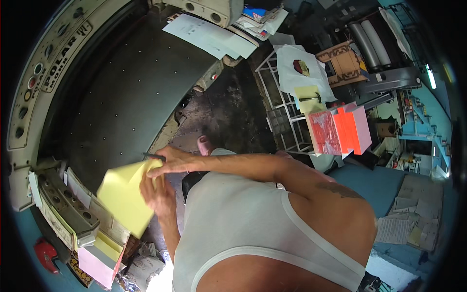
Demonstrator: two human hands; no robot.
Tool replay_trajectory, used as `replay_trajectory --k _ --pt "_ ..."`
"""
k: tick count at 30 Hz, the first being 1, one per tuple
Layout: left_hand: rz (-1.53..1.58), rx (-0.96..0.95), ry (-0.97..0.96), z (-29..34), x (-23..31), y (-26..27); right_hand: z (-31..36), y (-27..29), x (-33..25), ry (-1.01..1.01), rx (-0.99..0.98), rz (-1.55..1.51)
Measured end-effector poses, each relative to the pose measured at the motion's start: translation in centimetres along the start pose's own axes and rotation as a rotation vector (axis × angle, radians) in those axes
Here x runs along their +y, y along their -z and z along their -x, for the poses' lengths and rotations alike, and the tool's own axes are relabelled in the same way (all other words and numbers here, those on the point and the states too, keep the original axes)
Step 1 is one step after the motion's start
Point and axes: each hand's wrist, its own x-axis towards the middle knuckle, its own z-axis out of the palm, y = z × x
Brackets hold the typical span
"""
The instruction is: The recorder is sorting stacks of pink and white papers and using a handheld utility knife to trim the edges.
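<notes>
A yellow sheet or thin stack of paper point(124, 194) is held tilted over the near left corner of a dark metal machine table point(121, 92). My left hand point(158, 194), partly blurred, is closed on the paper's right side. Beside it, my right hand point(172, 161) reaches across from the right. A dark, slim, pen-like thing point(154, 156) sticks out of its closed fingers, and its exact kind is unclear. Those fingers meet the paper's upper right corner, where the left fingers overlap them.
A control panel point(31, 97) runs along the left. White sheets point(209, 36) lie on the table's far side. At right, a white metal rack point(279, 104) stands near a wrapped red-and-pink paper stack point(340, 131). Pink and yellow paper point(97, 265) sits at lower left.
</notes>
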Motion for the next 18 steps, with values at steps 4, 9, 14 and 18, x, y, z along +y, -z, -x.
replay_trajectory --k 4,9,14,18 --pt "0.188 -0.17 -0.193 -5.6 4.1 -4.3 1.9 5.6 3.4 -0.124 0.363 -0.124" --pt "0.346 -0.342 -0.378 -10.1 11.4 -9.8 6.5 16.2 11.2 -0.231 0.692 -0.184" --pt "0.343 -0.132 0.039 -13.0 18.5 -19.2 17.1 34.2 19.4 -0.164 0.86 -0.414" --pt "0.775 -0.504 0.542 -14.4 27.2 -34.0 28.3 49.9 26.1 -0.283 0.877 -0.577"
